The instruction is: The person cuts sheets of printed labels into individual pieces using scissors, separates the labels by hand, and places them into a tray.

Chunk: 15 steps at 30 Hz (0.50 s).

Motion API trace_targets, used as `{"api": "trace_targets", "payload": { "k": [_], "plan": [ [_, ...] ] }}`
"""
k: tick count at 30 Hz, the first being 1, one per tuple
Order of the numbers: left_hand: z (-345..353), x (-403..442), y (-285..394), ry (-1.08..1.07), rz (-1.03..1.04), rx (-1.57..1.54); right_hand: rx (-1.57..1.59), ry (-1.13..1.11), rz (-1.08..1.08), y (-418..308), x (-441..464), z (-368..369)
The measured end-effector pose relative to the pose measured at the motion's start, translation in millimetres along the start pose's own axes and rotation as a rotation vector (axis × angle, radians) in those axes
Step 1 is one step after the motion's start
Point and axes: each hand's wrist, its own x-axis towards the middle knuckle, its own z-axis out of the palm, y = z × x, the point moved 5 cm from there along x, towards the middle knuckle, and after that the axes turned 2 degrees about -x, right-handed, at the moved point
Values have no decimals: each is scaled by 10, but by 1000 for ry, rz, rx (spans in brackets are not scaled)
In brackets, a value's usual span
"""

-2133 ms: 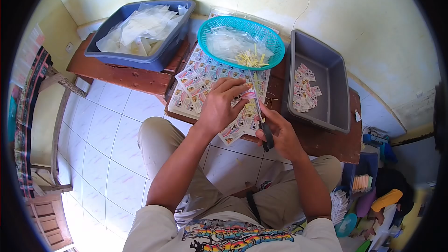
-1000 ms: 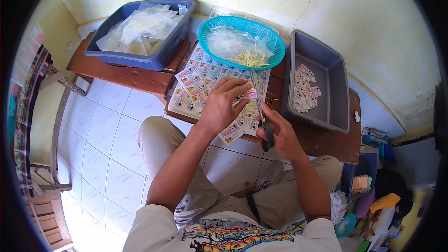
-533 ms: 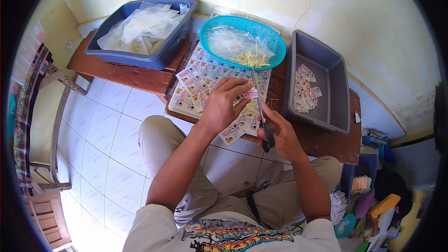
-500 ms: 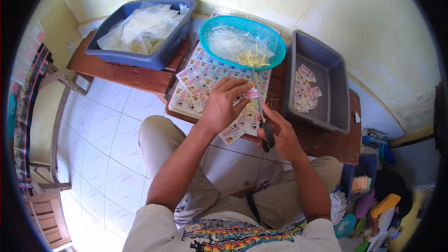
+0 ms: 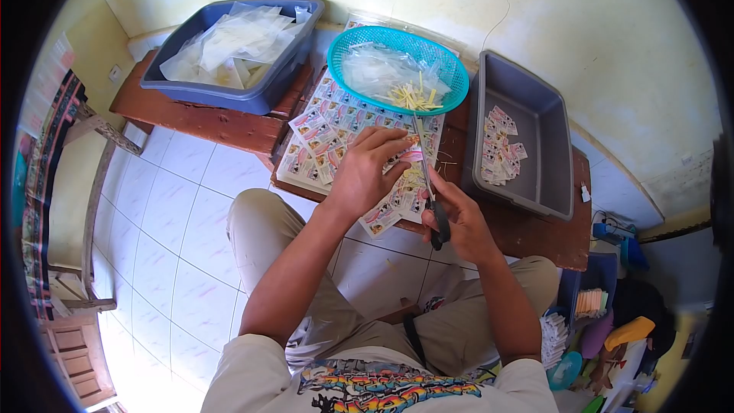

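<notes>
My left hand (image 5: 372, 164) pinches a small printed label strip (image 5: 411, 153) over the bench. In my right hand (image 5: 456, 218) is a pair of scissors (image 5: 437, 222) with black handles; its blades point away from me and lie along the strip's right end. Whether the blades are apart or together is too small to tell. Below the hands lie printed label sheets (image 5: 348, 99) and several cut label pieces (image 5: 313, 134). Just beyond the blade tips stands a turquoise mesh basket (image 5: 334, 76) holding clear plastic pieces and thin yellowish strips (image 5: 414, 96).
A blue-grey tub (image 5: 264, 99) of translucent plastic sheets (image 5: 237, 42) stands on the left of the wooden bench (image 5: 210, 118). To the right, a grey tub (image 5: 543, 138) contains several cut labels (image 5: 502, 149). Another person (image 5: 646, 306) is at the lower right among household items.
My hands, the scissors and the strip stay almost in place. At the lower right, the other person's arm has shifted slightly.
</notes>
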Motion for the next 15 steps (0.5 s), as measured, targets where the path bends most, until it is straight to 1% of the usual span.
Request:
{"api": "trace_targets", "payload": {
  "k": [15],
  "plan": [
    [8,0,-10,6,6,12,11,-3,-4,-3,1,18]
  ]
}}
